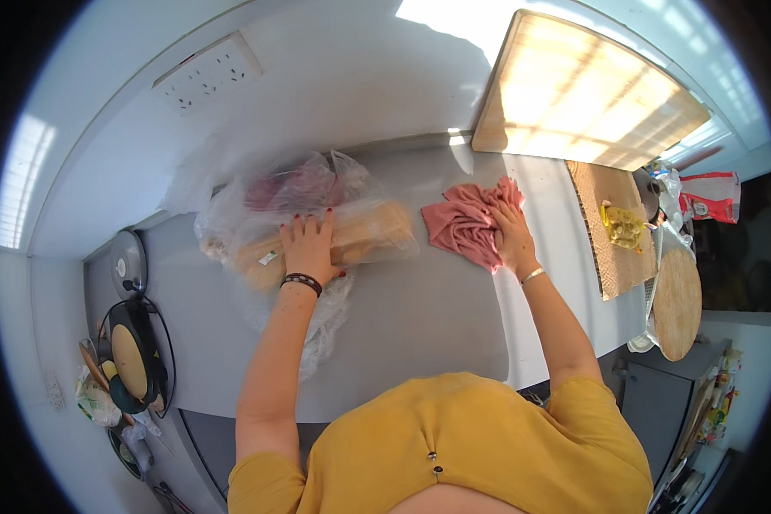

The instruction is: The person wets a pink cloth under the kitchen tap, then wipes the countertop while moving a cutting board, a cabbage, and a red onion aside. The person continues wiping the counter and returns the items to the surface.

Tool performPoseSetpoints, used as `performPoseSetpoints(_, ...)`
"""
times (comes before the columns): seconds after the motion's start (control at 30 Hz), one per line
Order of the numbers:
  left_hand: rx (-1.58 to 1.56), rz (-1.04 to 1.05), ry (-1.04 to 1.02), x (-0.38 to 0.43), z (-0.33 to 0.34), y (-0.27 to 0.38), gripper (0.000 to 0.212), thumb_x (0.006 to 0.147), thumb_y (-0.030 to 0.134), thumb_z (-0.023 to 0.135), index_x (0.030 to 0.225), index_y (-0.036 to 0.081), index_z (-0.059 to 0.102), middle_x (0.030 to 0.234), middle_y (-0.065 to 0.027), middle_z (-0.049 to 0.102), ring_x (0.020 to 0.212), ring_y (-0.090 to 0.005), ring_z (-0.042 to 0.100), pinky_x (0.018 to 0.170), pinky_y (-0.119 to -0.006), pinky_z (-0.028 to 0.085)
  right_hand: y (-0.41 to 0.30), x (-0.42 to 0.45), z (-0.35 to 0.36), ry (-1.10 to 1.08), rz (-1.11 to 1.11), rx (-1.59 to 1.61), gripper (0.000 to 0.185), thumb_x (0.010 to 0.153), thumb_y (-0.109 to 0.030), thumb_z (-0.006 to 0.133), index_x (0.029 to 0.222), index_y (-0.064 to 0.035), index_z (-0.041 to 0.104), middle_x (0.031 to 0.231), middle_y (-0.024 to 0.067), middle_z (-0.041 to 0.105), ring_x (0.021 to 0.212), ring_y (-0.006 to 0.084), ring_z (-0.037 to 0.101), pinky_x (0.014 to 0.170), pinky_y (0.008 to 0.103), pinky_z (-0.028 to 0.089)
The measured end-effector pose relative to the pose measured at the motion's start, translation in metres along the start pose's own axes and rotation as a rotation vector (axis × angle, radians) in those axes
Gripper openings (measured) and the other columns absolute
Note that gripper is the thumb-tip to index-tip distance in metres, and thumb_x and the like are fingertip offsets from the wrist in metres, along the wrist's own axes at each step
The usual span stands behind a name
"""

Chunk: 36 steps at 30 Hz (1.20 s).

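My left hand (pixel 308 247) lies spread, palm down, on a clear plastic bag of light-brown food (pixel 376 234), perhaps bread, on the grey countertop (pixel 417 321). Just behind it, touching, is another clear bag with dark red contents (pixel 295 183). Loose clear plastic (pixel 327 327) trails from the bags towards me. To the right, my right hand (pixel 514 238) rests on the right part of a crumpled pink cloth (pixel 459 221), its fingers laid over the folds. Whether the fingers grip the fabric is not plain.
A wooden board (pixel 584 90) leans on the wall at the back right. Cardboard (pixel 610 225) bears a small yellow packet (pixel 623 226); a round wooden board (pixel 678 305) stands beyond. At the left are a glass lid (pixel 128 265) and a black electric appliance with a cord (pixel 132 360).
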<state>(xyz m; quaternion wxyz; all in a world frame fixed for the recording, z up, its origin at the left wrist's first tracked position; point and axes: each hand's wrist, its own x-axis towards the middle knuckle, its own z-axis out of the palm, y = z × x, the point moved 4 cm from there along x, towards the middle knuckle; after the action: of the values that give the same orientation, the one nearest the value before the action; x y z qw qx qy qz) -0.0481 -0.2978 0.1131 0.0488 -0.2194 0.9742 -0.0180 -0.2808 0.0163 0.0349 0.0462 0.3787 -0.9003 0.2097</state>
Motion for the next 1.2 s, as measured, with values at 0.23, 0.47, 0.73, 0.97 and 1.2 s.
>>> performPoseSetpoints(0.23,-0.025,0.066,-0.101,0.013,0.000,-0.005,0.079,0.074,0.025,0.080,0.142,0.015,0.042,0.115,-0.0129,0.057,0.102,-0.0326,0.062,0.093,-0.049,0.044,-0.002,-0.168,-0.051,-0.072,0.210,0.083,0.048,0.082,-0.013,0.057,0.129,-0.0058,0.057,0.142,0.0212,0.048,0.135,0.0410,0.040,0.116,0.0477,0.028)
performPoseSetpoints(0.47,-0.241,0.425,0.175,0.039,-0.102,0.147,0.064,0.078,0.015,0.070,0.137,0.014,0.046,0.102,-0.0135,0.060,0.083,-0.0358,0.065,0.072,-0.044,0.052,-0.051,-0.202,-0.048,-0.139,0.247,0.030,0.069,0.078,-0.040,0.071,0.136,-0.0078,0.052,0.146,0.0254,0.038,0.138,0.0441,0.032,0.116,0.0569,0.021)
performPoseSetpoints(0.73,-0.290,0.587,0.175,0.147,-0.095,0.383,0.055,0.083,0.018,0.065,0.133,0.012,0.044,0.108,-0.0147,0.063,0.088,-0.0312,0.068,0.080,-0.045,0.053,-0.049,-0.201,-0.042,-0.098,0.194,0.057,0.063,0.076,-0.029,0.070,0.137,-0.0223,0.054,0.144,0.0226,0.041,0.136,0.0430,0.036,0.111,0.0604,0.027)
performPoseSetpoints(0.97,-0.360,0.582,0.175,0.208,-0.060,0.459,0.094,0.078,0.026,0.077,0.154,0.018,0.022,0.159,-0.0241,0.011,0.142,-0.0433,0.026,0.110,-0.057,0.032,-0.057,-0.194,-0.033,-0.147,0.193,0.107,0.060,0.077,-0.026,0.069,0.135,-0.0223,0.055,0.144,0.0224,0.041,0.137,0.0424,0.035,0.112,0.0585,0.027)
performPoseSetpoints(1.2,-0.420,0.937,0.287,0.110,-0.054,0.410,0.068,0.086,0.029,0.068,0.144,0.011,0.040,0.157,-0.0133,0.026,0.148,-0.0294,0.020,0.114,-0.067,0.012,-0.061,-0.188,-0.029,-0.114,0.134,0.006,0.061,0.077,-0.027,0.069,0.136,-0.0216,0.055,0.143,0.0220,0.042,0.136,0.0451,0.034,0.112,0.0583,0.026)
